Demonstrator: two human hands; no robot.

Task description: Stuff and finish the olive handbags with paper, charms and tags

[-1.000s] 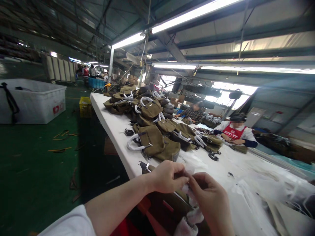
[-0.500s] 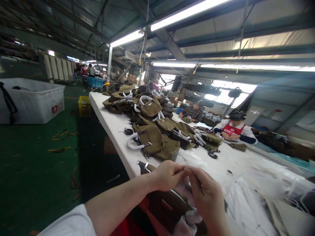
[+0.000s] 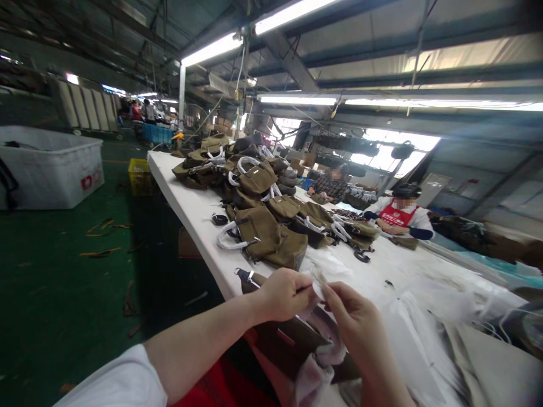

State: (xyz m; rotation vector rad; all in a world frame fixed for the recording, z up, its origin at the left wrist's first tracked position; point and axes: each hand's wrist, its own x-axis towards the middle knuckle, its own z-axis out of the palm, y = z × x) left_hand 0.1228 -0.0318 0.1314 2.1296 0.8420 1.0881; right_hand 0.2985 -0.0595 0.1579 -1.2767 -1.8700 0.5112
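The white bin [image 3: 51, 172] on the floor [image 3: 63, 294] holds something dark; a yellow crate [image 3: 141, 178] stands near the table [image 3: 190, 217]. Bags [image 3: 258, 226] heap there under strip lights [image 3: 297, 100]. Left hand [image 3: 285, 295] and right hand [image 3: 354, 316] pinch white wrap [image 3: 319, 291] above the near bag [image 3: 288, 342], at the table's edge.

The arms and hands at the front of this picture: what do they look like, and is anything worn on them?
These are a person's. The left arm has a plain white sleeve; the forearm is bare. The left hand and right hand wear no gloves. No right sleeve shows.
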